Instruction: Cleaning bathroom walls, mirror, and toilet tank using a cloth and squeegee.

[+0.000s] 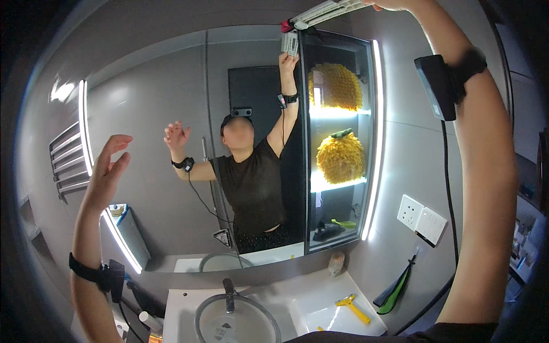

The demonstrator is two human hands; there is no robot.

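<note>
Raised at the top right, my right hand (396,3) grips the end of a long, white, ribbed plastic piece (330,13), and the frame's edge cuts off part of the hand. A red part (286,26) is at the piece's far end, near the top of the mirror cabinet (257,55). My left hand (109,165) is held up at the left with nothing in it, thumb and fingers apart. Behind it is the mirror, which reflects a person with both arms raised. Each forearm wears a strapped device with a cable.
Lit glass shelves (339,184) hold yellow shaggy items. Below are a white washbasin (236,326) with a dark faucet (229,296) and a yellow scraper (354,308) on its ledge. Wall sockets (422,218) and a hanging green-and-dark item (396,287) are on the right wall.
</note>
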